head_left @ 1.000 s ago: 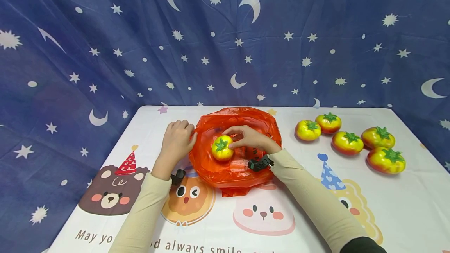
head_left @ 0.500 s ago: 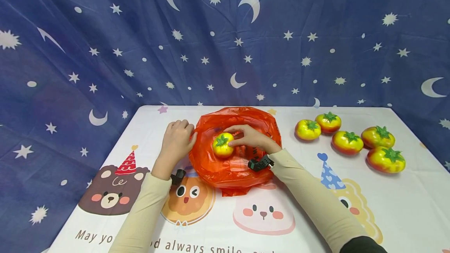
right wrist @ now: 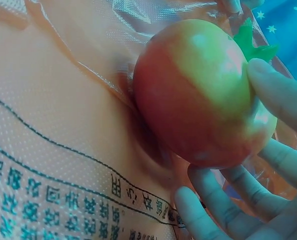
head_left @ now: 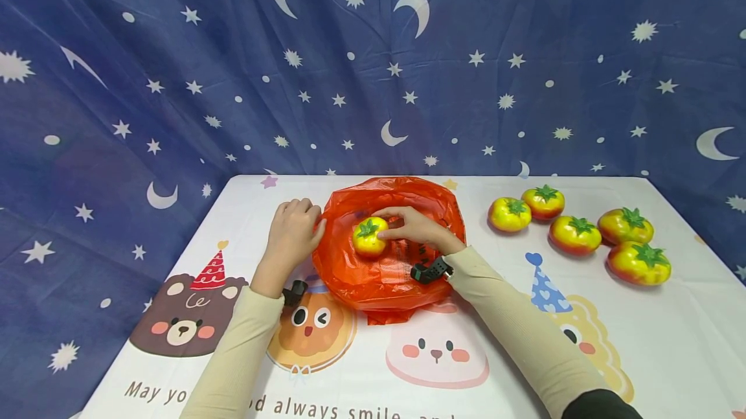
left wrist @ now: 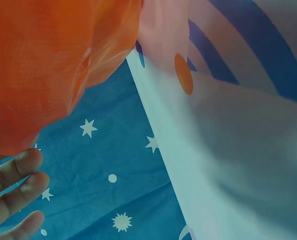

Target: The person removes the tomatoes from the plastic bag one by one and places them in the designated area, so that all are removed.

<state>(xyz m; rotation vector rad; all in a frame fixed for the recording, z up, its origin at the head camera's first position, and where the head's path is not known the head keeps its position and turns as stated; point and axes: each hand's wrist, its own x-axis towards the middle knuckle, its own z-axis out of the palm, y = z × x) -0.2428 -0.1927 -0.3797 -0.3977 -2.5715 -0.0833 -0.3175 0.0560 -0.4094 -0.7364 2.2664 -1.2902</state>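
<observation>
A red plastic bag (head_left: pixel 361 289) lies spread with its mouth facing up. At its left rim is my left hand (head_left: pixel 294 231); it pinches the edge, and in the left wrist view its fingertips (left wrist: pixel 28 185) meet the orange-looking plastic (left wrist: pixel 63 60). Inside the bag's mouth, my right hand (head_left: pixel 410 225) holds a yellow-and-red toy tomato (head_left: pixel 369 247) with a green leafy top. From the right wrist, the thumb presses the side of this tomato (right wrist: pixel 193 95) near its leaves while fingers curl beneath. Printed lettering shows on the plastic close by.
Several more toy tomatoes (head_left: pixel 574 236) sit in a loose group at the table's right. A white cartoon-printed cloth (head_left: pixel 344 399) covers the table. Behind it hangs a blue curtain (head_left: pixel 466 114) with stars and moons.
The tomato in my right hand has shifted slightly up and to the right inside the bag. My left hand stays at the rim, and the other tomatoes have not moved.
</observation>
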